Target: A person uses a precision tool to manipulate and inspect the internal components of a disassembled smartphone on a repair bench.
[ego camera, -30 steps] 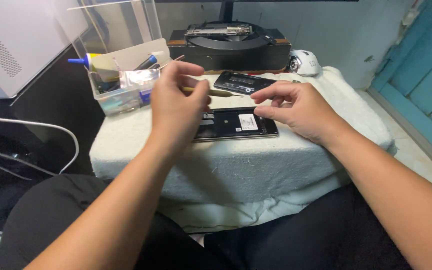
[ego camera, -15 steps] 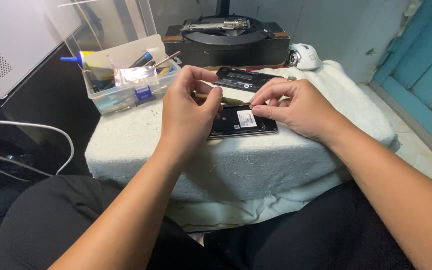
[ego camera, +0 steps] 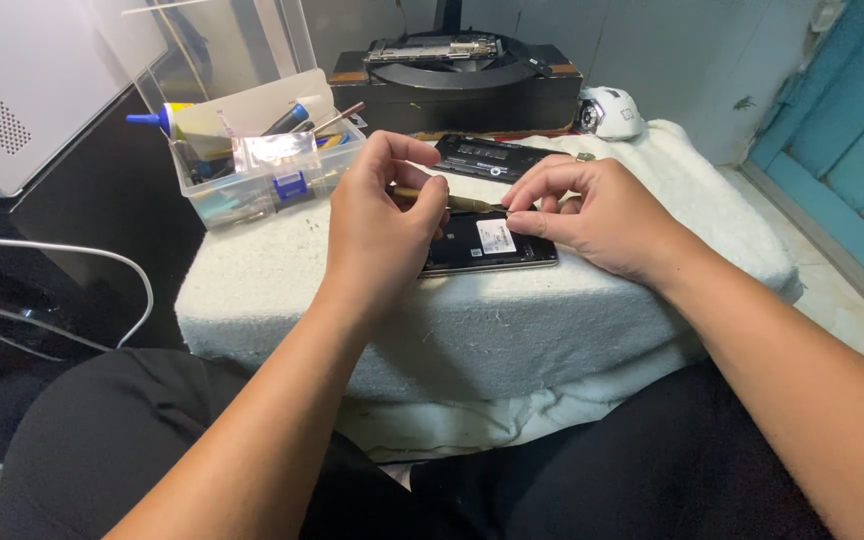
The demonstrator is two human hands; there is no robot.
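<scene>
Here the left hand (ego camera: pixel 377 225) and right hand (ego camera: pixel 592 215) both pinch a thin brass-coloured tool (ego camera: pixel 452 201) over the opened phone (ego camera: pixel 487 243) lying mid-towel (ego camera: pixel 282 290) near the front edge; prying seems underway, wanting a steady, gentle tip

Behind the white towel (ego camera: pixel 512 330) stands a black box (ego camera: pixel 457 95), with a white mouse (ego camera: pixel 612 112) to its right, a clear plastic tray (ego camera: pixel 252 165) of tools to its left, and a white cable (ego camera: pixel 62 250) farther left.
</scene>
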